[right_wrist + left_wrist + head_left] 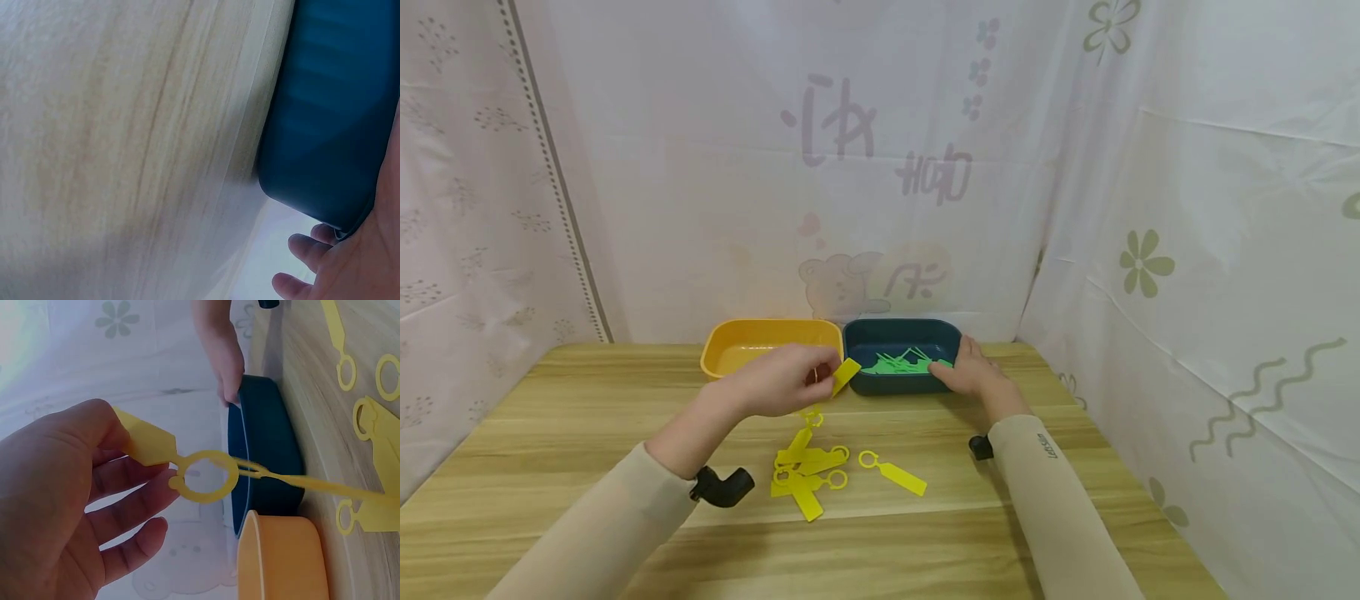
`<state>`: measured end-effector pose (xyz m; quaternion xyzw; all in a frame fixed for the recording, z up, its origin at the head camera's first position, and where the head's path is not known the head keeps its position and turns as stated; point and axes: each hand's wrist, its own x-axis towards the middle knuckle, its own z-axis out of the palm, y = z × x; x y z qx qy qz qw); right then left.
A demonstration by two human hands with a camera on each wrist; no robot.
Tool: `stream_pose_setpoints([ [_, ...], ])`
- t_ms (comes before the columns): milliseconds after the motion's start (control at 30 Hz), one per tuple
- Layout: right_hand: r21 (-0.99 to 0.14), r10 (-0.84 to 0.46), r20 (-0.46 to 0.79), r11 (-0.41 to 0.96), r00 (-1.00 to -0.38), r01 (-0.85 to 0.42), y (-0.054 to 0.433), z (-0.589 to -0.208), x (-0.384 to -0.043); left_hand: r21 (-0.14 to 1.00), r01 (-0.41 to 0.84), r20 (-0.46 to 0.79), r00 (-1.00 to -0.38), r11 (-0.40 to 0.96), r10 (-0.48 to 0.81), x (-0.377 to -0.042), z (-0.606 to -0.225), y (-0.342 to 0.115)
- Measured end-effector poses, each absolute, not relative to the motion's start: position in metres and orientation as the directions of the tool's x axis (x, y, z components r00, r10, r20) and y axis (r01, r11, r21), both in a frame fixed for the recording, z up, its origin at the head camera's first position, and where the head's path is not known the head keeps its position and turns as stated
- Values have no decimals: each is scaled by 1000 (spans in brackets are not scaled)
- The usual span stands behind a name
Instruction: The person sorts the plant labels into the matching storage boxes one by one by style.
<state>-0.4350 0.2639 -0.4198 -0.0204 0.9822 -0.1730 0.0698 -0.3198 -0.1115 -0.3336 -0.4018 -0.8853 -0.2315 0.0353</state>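
Note:
In my left hand I pinch a flat yellow plastic tag between thumb and index finger, its ring pointing down. A second yellow tag, seen edge-on, meets that ring; whether the two are linked I cannot tell. Below lies a loose pile of several yellow ring tags, with a single one to its right. My right hand grips the right end of a dark teal bin, thumb over the rim and fingers outside. Thin green plastic pieces lie inside the bin.
A yellow-orange bin stands left of the teal one, at the back of the wooden table. Printed curtains hang behind and at both sides. Black cameras sit on my wrists.

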Motion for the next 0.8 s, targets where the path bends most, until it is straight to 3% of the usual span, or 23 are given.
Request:
stream_pose_setpoints([
  [800,-356,-73,-143,934,-987,-18,262,-414,-429,371,713,412,-701,595,582,-337,-302,-127],
])
